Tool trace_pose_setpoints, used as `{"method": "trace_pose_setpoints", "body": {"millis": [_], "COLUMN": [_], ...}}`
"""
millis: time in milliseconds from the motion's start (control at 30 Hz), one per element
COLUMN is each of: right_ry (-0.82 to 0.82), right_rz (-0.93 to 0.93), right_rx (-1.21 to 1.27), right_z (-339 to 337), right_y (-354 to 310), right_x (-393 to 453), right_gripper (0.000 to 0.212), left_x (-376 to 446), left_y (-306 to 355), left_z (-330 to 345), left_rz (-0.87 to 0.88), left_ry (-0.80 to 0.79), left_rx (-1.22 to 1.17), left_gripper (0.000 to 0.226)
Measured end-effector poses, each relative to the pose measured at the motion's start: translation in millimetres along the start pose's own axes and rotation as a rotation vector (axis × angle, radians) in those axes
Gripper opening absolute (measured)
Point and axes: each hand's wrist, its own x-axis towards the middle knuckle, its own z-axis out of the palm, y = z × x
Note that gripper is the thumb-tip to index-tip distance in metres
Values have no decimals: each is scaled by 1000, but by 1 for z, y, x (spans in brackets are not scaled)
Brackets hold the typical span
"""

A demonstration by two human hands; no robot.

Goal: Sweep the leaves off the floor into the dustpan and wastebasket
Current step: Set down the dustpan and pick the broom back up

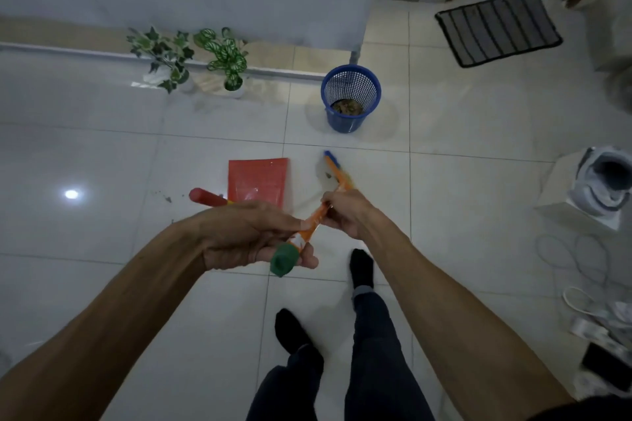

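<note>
Orange broom handle [309,227]: slanted from the green end cap [284,260] near the body up and right toward the floor; gripped in two places.
Left hand [246,236]: fingers curled round the handle just above the green cap, thumb end showing beside the cap.
Right hand [343,212]: fingers wrapped round the handle further along, beyond the left hand.
Broom head [333,164]: orange and blue, low at the white tile floor [102,147], right of the dustpan; bristles blurred, contact with floor unclear.
Red dustpan [258,179]: flat on the tiles, just left of the broom head; red handle [205,196] pointing left, partly hidden behind the left hand.
Debris [167,198]: small dark specks on the tile left of the dustpan handle.
Blue wastebasket [350,97]: mesh-sided, upright, beyond the broom head; brown leaves [345,107] at the bottom.
Potted plants [191,58]: two, side by side, left of the wastebasket.
Striped mat [499,29]: far right, near a doorway.
Feet [362,267]: dark socks, dark trousers, below the hands.
Shoe [602,181]: white, at right edge, on a white box.
</note>
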Motion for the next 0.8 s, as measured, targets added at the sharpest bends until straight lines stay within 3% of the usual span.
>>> {"method": "trace_pose_setpoints", "body": {"millis": [167, 367, 533, 633, 733, 800], "right_ry": [133, 232, 123, 71, 62, 69], "right_rz": [-65, -16, 80, 44, -59, -92], "right_rx": [-68, -86, -137, -109, -8, 24], "right_z": [-11, -45, -11, 16, 33, 38], "right_y": [-1, 14, 49, 44, 9, -21], "right_x": [-19, 32, 46, 36, 27, 24], "right_gripper": [10, 11, 12, 11, 8, 29], "left_x": [-1, 62, 49, 23, 16, 24], "left_y": [-13, -20, -32, -24, -2, 4], "left_z": [2, 5, -1, -4, -30, -69], "left_rz": [12, 3, -53, -15, 101, 233], "left_ry": [-55, 13, 20, 51, 299, 718], "left_rx": [101, -129, -17, -22, 156, 541], "left_gripper": [52, 28, 27, 31, 28, 27]}}
